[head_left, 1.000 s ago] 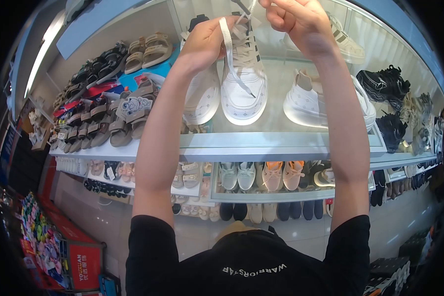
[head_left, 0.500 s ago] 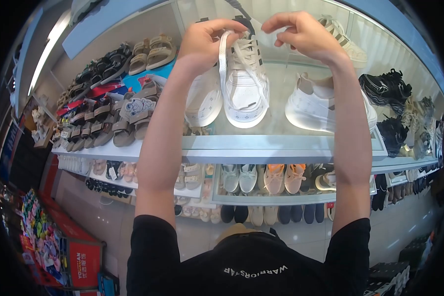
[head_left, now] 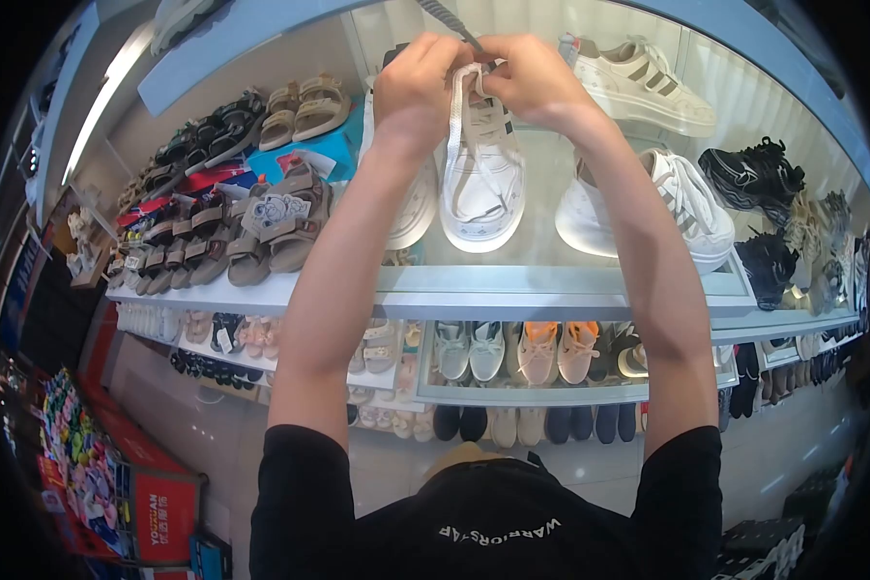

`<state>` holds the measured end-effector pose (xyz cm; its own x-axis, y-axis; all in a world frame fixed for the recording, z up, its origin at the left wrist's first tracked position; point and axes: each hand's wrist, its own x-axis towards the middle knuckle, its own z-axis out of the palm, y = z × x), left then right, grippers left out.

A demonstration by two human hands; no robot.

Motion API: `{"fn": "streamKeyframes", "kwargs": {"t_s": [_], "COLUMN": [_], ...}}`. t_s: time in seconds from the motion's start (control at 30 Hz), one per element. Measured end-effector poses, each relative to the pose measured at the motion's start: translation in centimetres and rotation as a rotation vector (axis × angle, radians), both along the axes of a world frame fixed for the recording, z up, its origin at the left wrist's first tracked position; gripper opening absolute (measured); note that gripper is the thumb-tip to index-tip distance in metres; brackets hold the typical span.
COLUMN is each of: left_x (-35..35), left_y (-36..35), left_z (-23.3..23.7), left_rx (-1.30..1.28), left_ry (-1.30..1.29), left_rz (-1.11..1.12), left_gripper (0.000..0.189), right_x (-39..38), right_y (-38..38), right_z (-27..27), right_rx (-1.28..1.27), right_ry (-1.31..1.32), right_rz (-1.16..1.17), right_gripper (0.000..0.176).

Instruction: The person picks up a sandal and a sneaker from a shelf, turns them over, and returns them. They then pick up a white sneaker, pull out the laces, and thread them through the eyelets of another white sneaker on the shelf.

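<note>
A white sneaker point(head_left: 483, 198) with dark stripes stands on the lit glass shelf, its toe towards me. Its white shoelace point(head_left: 455, 130) rises in a loop along one side to the shoe's opening. My left hand point(head_left: 418, 92) is closed on the lace at the top of the tongue. Close beside it, my right hand point(head_left: 532, 82) pinches the lace at the same spot; the fingertips are partly hidden. Another white sneaker point(head_left: 416, 208) stands to the left, half covered by my left arm.
White sneakers point(head_left: 691, 217) stand to the right, partly behind my right arm, with a cream sneaker point(head_left: 643, 85) further back. Sandals point(head_left: 290, 213) fill the left shelf, black shoes point(head_left: 759, 179) the right. A grey cord point(head_left: 445, 17) hangs above my hands. Lower shelves point(head_left: 551, 391) carry more shoes.
My right hand has moved left and down from the air to the shoe's opening, closing on the lace there. My left hand has shifted slightly right and its fingers are more curled.
</note>
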<state>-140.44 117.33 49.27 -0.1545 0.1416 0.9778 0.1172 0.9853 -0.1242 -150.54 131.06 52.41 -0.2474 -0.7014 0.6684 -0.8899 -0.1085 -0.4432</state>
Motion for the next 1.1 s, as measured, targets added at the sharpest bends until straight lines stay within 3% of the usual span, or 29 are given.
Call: {"fn": "streamKeyframes", "kwargs": {"t_s": [0.17,0.27,0.3,0.37,0.4,0.5,0.57,0.67,0.73,0.77,0.83,0.93,1.1], "left_x": [1.1,2.6,2.8,3.3,3.8,4.3,4.4,3.5,3.6,3.6,4.0,4.7,4.9], "left_y": [-0.3,0.4,0.2,-0.2,-0.2,0.1,1.0,-1.1,-1.5,-1.6,-1.4,-1.1,-2.3], "left_z": [0.5,1.3,1.5,1.6,1.6,2.0,2.4,1.1,1.2,1.2,1.5,2.0,2.0], "left_rx": [0.023,0.362,0.368,0.874,0.910,1.163,1.214,0.844,0.850,0.851,0.830,0.798,0.764], "left_ry": [-0.083,-0.354,-0.358,-0.556,-0.632,-0.619,-0.609,-0.791,-0.785,-0.777,-0.757,-0.729,-0.698], "left_rz": [-0.058,-0.136,-0.139,-0.581,-0.725,-0.861,-0.756,-0.590,-0.486,-0.382,-0.336,-0.269,-0.173], "left_gripper": [0.023,0.037,0.037,0.045,0.044,0.041,0.042,0.045,0.040,0.036,0.032,0.027,0.022], "right_x": [-0.8,0.1,0.3,0.5,0.3,-0.8,-1.8,-1.6,-1.9,-2.5,-3.1,-2.4,-6.2], "right_y": [-0.9,-0.9,-0.7,-0.7,-0.8,-2.1,-2.9,-2.8,-2.5,-2.6,-2.6,0.7,1.4], "right_z": [-1.1,-1.1,-0.9,-1.0,-1.1,-2.2,-2.9,-2.5,-2.3,-2.2,-1.8,0.1,0.2], "right_rx": [-0.074,-0.073,-0.084,-0.083,-0.126,-0.223,-0.278,-0.226,-0.153,-0.153,-0.090,0.133,-0.095], "right_ry": [0.051,0.023,0.057,0.085,0.137,0.285,0.384,0.257,0.002,0.002,-0.146,-0.133,0.020], "right_rz": [0.027,-0.055,-0.090,-0.121,-0.143,-0.192,-0.218,-0.213,0.012,0.012,0.266,0.112,-0.127], "right_gripper": [0.027,0.027,0.027,0.027,0.026,0.021,0.015,0.015,0.013,0.013,0.015,0.019,0.027]}}
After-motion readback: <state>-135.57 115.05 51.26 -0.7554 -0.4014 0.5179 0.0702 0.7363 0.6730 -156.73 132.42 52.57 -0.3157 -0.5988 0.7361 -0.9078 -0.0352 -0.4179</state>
